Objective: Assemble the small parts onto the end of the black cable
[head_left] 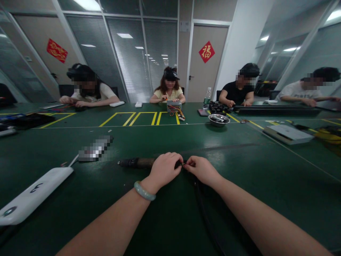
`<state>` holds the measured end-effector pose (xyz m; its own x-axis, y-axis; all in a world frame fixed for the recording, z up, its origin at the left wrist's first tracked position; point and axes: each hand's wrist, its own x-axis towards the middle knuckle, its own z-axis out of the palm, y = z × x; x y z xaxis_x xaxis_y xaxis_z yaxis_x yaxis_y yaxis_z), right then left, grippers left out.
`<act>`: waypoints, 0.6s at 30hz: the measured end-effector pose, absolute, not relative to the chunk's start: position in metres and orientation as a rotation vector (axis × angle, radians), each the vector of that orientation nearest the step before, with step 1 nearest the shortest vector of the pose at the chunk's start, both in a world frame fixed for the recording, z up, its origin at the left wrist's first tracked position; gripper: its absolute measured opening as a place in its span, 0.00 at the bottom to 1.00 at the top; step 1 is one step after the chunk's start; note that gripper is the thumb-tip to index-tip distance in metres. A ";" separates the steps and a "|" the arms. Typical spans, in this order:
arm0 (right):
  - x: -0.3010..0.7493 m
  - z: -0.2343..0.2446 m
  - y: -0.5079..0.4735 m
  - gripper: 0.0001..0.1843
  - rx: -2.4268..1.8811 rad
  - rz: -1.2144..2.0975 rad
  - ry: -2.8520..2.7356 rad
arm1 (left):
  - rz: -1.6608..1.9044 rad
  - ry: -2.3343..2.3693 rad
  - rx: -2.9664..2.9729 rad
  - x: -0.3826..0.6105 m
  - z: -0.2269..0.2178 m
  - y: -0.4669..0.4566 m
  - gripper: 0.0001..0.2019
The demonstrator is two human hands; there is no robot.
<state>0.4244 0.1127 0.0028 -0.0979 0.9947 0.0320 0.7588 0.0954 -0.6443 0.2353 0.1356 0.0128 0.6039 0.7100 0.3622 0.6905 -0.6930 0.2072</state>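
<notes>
Green tabletop spreads beneath a pair of bare hands at work on a dark, cylindrical tool, which lies crosswise at the center of the table, its tapered tip to the left. The left hand, a pale jade-colored bracelet at its wrist, grips the tool near its right end. The right hand pinches a small part there between thumb and fingertips; the part is too small to identify. A black cable curves from beneath the right hand toward the table's near edge. To the left lie a white case marked "3" and a blurred-out device. Across the table, beyond a metal bowl and a clear bottle, four co-workers in headgear sit bent over items of their own.
</notes>
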 end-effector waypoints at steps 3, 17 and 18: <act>0.425 0.002 0.113 0.09 -1.704 0.669 -1.908 | 0.667 1.199 2.776 0.235 0.013 0.136 0.05; 0.425 0.001 0.113 0.09 -1.679 0.674 -1.918 | 0.674 1.189 2.753 0.235 0.013 0.136 0.05; 0.425 0.001 0.113 0.09 -1.679 0.675 -1.918 | 0.673 1.189 2.755 0.235 0.013 0.136 0.05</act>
